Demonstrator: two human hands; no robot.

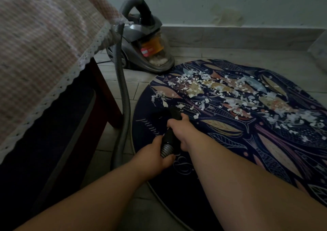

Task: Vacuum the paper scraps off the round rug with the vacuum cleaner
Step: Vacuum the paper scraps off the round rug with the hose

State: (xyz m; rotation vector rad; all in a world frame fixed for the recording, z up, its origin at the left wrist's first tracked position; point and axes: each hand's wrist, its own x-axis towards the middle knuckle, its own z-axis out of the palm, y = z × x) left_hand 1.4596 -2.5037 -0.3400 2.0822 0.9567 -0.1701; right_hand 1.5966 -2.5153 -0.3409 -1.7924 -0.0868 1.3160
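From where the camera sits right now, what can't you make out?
Head view only:
- The nozzle's mouth: black on the dark rug, partly behind the right hand; contact unclear.
- Rug's right and near sides: cut by the frame, covered by arms.
- The vacuum cleaner's rear: hidden by the tablecloth and hose.
- Its red label: too small to read.
- Rug lettering: partly under the left hand.

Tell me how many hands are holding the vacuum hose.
2. The left hand grips the ribbed hose end nearest the camera; the right hand grips the black nozzle just ahead, over the round rug.
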